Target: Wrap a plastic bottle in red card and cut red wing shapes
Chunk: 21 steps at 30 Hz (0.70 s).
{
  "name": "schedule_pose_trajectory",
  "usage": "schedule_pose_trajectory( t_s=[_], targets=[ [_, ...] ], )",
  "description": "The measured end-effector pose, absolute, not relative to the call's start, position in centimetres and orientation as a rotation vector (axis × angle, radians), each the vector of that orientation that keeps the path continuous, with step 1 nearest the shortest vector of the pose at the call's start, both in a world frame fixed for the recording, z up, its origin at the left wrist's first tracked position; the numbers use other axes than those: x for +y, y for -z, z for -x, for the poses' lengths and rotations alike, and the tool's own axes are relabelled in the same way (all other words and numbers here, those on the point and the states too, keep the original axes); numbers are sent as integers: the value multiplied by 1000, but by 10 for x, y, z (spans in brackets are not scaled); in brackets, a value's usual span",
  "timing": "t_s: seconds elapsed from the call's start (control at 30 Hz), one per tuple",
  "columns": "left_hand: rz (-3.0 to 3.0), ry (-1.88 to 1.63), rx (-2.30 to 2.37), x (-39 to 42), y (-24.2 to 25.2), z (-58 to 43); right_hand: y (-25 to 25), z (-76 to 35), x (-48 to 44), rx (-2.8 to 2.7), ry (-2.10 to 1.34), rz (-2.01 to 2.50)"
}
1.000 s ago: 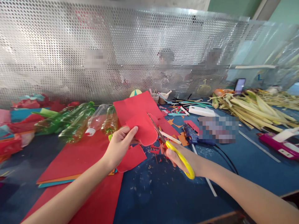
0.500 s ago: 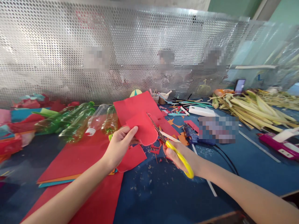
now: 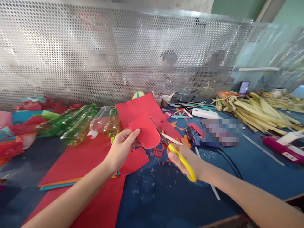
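Between thumb and fingers, my left hand (image 3: 123,147) pinches a red sheet (image 3: 140,109) of paper or felt, with a smaller round-cornered red piece (image 3: 148,133) in front of it. My right hand (image 3: 181,158) is closed on yellow-handled scissors (image 3: 182,161). Their blades lie along the right edge of the red piece, tips pointing up and left. How far the blades are apart is hard to see. Below the hands rests another cut red piece (image 3: 136,161) on the blue table (image 3: 152,196), beside small red scraps (image 3: 158,152).
Large red sheets (image 3: 78,164) and several plastic bottles (image 3: 79,126) lie on the left. To the right are a blue glue gun (image 3: 194,136) with a black cord, dried husks (image 3: 256,107) and a purple power strip (image 3: 285,148). Perforated clear plastic (image 3: 142,47) hangs behind, with people beyond.
Almost nothing differs. The scissor handles have shifted very slightly, while the red sheet and my left hand stay in place.
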<state>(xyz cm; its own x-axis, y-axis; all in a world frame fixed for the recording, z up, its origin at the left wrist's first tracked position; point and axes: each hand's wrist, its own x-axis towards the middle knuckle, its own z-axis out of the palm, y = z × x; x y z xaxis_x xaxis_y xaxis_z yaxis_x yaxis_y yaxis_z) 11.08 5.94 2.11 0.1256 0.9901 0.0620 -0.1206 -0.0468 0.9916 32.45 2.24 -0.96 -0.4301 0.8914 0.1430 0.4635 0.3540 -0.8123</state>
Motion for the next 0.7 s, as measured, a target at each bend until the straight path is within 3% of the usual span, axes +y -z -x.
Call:
schedule_pose_trajectory(
  t_s=[0.7],
  targets=[
    [-1225, -1215, 1027, 55, -21, -113, 12, -325, 19, -2062, -910, 1185]
  ],
)
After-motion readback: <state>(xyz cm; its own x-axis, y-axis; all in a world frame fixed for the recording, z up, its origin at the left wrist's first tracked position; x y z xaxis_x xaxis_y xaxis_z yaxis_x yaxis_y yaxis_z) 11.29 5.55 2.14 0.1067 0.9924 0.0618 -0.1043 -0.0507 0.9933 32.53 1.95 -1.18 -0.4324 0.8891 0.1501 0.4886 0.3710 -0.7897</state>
